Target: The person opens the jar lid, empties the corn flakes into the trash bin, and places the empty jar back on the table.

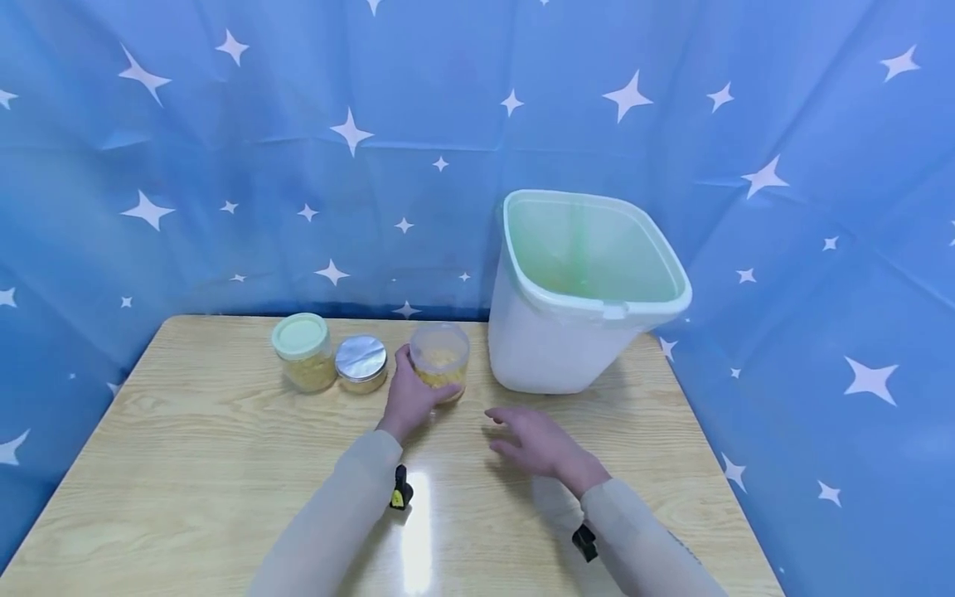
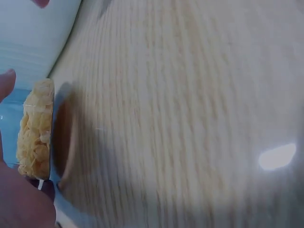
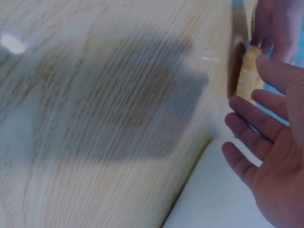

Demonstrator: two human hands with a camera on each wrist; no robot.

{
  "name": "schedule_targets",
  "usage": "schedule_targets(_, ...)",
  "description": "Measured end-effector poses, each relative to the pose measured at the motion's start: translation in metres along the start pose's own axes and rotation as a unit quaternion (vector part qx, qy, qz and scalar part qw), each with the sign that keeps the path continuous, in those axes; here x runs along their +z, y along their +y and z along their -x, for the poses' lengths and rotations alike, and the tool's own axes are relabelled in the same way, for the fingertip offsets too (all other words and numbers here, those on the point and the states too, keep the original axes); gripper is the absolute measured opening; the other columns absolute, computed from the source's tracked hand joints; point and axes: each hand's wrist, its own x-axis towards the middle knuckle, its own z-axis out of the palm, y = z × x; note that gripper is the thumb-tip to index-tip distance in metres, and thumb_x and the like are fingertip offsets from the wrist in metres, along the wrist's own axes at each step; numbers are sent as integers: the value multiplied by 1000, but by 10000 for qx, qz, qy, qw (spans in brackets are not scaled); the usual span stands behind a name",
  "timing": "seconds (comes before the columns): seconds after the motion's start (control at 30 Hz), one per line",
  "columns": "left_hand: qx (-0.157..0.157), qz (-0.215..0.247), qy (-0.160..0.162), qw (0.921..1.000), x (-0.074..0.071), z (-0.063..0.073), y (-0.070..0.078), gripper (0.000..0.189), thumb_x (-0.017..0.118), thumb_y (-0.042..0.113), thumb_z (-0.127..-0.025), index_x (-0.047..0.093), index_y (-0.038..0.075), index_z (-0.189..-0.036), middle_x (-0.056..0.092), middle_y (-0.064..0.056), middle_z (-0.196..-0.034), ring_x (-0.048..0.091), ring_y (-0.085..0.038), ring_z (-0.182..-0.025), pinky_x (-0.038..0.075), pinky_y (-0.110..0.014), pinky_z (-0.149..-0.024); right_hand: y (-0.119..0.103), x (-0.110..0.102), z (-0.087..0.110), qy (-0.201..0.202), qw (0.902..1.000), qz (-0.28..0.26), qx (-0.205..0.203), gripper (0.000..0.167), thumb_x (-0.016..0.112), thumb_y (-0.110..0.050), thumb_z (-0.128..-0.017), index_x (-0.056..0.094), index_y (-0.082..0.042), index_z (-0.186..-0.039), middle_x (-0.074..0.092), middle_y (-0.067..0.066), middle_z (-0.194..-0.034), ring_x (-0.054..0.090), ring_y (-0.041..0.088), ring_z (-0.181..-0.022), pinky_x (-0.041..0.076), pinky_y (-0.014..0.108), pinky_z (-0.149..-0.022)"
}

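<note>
My left hand grips a clear jar partly filled with pale yellow flakes, thumb on its near side and fingers round its left. The left wrist view shows the flakes heaped in the jar's lower part, its base close over the wooden table. To the left stand a short jar with a silver lid and a taller jar with a light green lid, both with yellowish contents. Right of the held jar, my right hand hovers over the table with its fingers extended and nothing in them.
A large white bin with a pale green rim and inside stands at the back right, close to the held jar. Behind the wooden table hangs a blue cloth with white stars, which also runs along both sides.
</note>
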Motion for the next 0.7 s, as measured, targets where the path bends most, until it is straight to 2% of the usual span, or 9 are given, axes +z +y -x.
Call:
schedule_targets(0.23, 148, -198, -344, 9991, -14, 20, 8, 109, 87, 33, -71, 15, 18, -151, 39, -8, -147, 42, -28, -135, 36, -51, -113, -1, -3, -2, 23, 10000, -23, 39, 50, 61, -30, -96, 51, -8, -140, 61, 9, -134, 58, 27, -124, 46, 44, -107)
schedule_targets(0.37, 292, -286, -544, 9977, -22, 32, 17, 106, 88, 31, -70, 22, 17, -152, 43, -6, -145, 45, -27, -133, 36, -51, -112, -3, -7, -2, 86, 9998, -171, 96, 50, 59, -32, -97, 51, -7, -140, 60, 11, -135, 57, 29, -125, 45, 46, -108)
schedule_targets(0.5, 398, -357, -689, 9962, -30, 42, 25, 104, 89, 31, -67, 27, 19, -151, 46, -3, -142, 46, -25, -131, 37, -51, -112, -5, -11, -3, 177, 9995, -202, 167, 53, 58, -36, -97, 50, -5, -139, 60, 13, -134, 57, 30, -124, 45, 47, -107)
schedule_targets(0.7, 410, -550, -878, 9938, -43, 55, 27, 106, 89, 35, -66, 28, 23, -151, 45, 0, -144, 44, -24, -134, 35, -53, -114, -9, -18, -4, 312, 9990, -160, 259, 60, 60, -38, -95, 46, -5, -143, 60, 12, -136, 58, 29, -124, 44, 46, -108)
